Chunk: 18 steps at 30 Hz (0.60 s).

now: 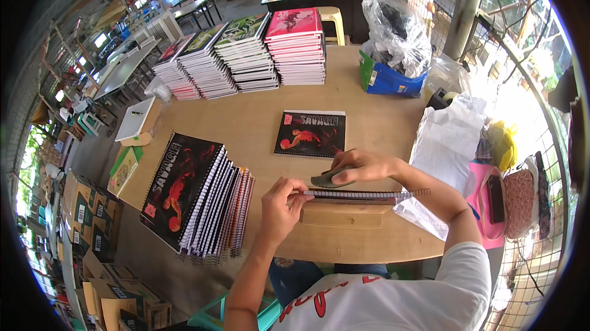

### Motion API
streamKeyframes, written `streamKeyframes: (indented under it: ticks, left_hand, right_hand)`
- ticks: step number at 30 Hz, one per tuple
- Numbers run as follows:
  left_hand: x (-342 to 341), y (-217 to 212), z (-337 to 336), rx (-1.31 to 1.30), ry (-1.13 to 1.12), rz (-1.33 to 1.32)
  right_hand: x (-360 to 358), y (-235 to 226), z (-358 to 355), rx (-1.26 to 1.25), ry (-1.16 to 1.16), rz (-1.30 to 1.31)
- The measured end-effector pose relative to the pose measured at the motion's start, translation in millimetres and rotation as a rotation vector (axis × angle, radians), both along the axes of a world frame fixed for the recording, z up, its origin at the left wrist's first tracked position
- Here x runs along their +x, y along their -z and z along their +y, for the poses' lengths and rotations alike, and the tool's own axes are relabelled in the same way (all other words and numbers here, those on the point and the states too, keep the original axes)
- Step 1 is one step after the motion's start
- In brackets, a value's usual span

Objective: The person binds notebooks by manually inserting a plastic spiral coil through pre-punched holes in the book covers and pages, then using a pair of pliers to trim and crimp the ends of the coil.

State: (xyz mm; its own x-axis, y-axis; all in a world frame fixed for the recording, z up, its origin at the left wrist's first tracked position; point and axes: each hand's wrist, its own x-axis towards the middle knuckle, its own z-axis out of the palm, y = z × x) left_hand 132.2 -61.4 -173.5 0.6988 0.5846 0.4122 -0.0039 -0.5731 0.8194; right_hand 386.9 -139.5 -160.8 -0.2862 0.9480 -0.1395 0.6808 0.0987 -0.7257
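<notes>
A spiral-bound notebook [362, 196] stands spine up in front of me, by a wooden block [344, 215]. Its dark coil juts out past the right end of the spine. My left hand [285, 203] pinches the left end of the spine between thumb and fingers. Just above the spine, my right hand [364, 167] is closed round a dark grey-green, flat-looking object [334, 177], whose kind I cannot make out. A black-covered notebook [311, 133] with a red figure lies flat beyond my hands. To the left rises a stack of similar notebooks [184, 190], coils facing right.
Several tall stacks of books [246, 54] line the table's far left edge. A blue and green bag [393, 79] with clear plastic stands far right. White paper sheets [445, 134], a tape dispenser [440, 97] and a pink bag [488, 205] lie along the right side.
</notes>
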Motion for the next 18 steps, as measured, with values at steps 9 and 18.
streamKeyframes:
  ticks: [9,18]
  left_hand:
    - [2,6,1,-0.039,-0.053,-0.035]
    - [8,20,4,-0.094,0.0,-0.133]
  right_hand:
    - [-1,10,2,-0.06,0.103,0.199]
    - [30,52,5,0.283,0.279,-0.122]
